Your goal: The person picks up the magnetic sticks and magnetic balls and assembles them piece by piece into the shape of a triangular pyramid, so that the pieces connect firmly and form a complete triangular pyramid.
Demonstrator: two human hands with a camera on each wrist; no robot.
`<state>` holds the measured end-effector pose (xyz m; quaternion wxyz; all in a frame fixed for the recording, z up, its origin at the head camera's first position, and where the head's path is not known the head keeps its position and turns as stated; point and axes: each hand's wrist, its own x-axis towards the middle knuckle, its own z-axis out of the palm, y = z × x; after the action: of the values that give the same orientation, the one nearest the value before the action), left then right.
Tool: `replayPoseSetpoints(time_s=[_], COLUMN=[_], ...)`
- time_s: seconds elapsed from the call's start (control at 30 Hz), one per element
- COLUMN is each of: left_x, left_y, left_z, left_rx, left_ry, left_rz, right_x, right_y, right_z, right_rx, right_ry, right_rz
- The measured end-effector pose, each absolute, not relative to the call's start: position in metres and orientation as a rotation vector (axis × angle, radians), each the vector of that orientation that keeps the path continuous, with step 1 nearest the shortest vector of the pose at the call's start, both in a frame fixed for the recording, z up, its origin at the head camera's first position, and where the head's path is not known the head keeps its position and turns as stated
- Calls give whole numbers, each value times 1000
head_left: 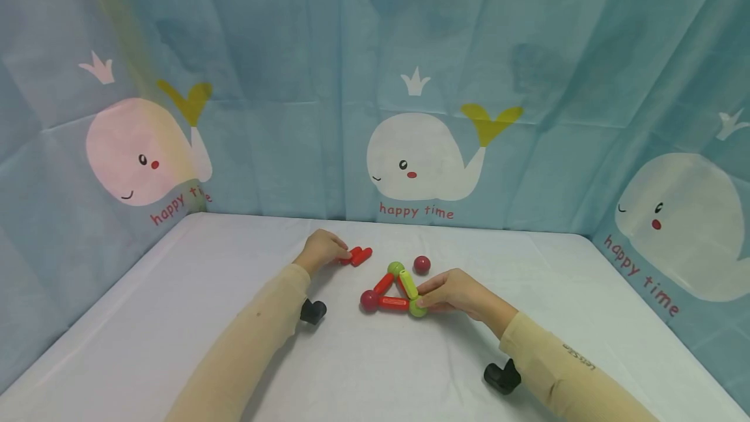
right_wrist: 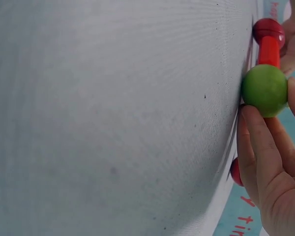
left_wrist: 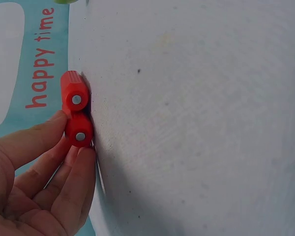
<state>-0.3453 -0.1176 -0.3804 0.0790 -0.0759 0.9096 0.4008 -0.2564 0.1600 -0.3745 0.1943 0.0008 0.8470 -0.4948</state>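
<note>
Beige sleeves point(head_left: 246, 344) sit closest to you; your left fingers point(left_wrist: 78, 179) pinch one of two red rods point(head_left: 362, 256) toward the bench's point(head_left: 234, 259) far side; your right fingers point(right_wrist: 261, 142) grip the green ball point(right_wrist: 264, 91) at the triangle's point(head_left: 393, 303) near right corner; looks like a steady-and-fetch step, imo; next move probably calls for lifting one rod cleanly without jogging the triangle.

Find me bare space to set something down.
Bare patches: left of the left sleeve, right of the right hand, and between the sleeves, nearer you than the triangle. It's crowded around the triangle, the loose ball and the sticks at the left hand.
</note>
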Motion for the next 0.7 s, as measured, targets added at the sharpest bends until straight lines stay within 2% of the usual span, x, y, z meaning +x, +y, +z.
replayPoseSetpoints(time_s=[0.37, 0.7], left_x=[-336, -316], left_y=[-129, -142], left_z=[-377, -372], left_rx=[-223, -107], left_ry=[2732, 2738], left_rz=[1088, 918], right_x=[-258, -259], right_y=[160, 164], right_z=[-373, -370], right_rx=[20, -61], right_ry=[2392, 2398], right_rz=[-1351, -1317])
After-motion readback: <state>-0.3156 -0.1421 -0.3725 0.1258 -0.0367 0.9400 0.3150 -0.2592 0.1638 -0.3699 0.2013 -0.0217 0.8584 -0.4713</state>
